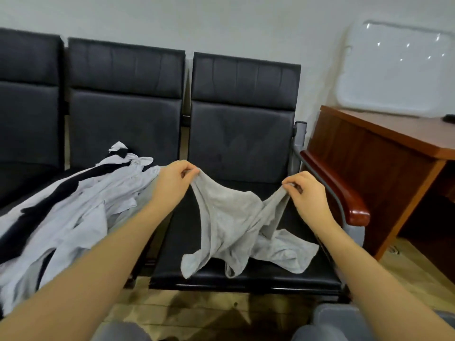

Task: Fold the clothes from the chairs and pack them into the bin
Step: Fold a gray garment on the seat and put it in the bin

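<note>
Head view showed my left hand (176, 178) and right hand (304, 190) each pinching an upper corner of the grey garment (229, 225), held apart over the rightmost chair seat (290, 271). Its length hung from my hands down toward me, lower end crumpled on the seat (both hands looked equally near). I saw no bin
</note>
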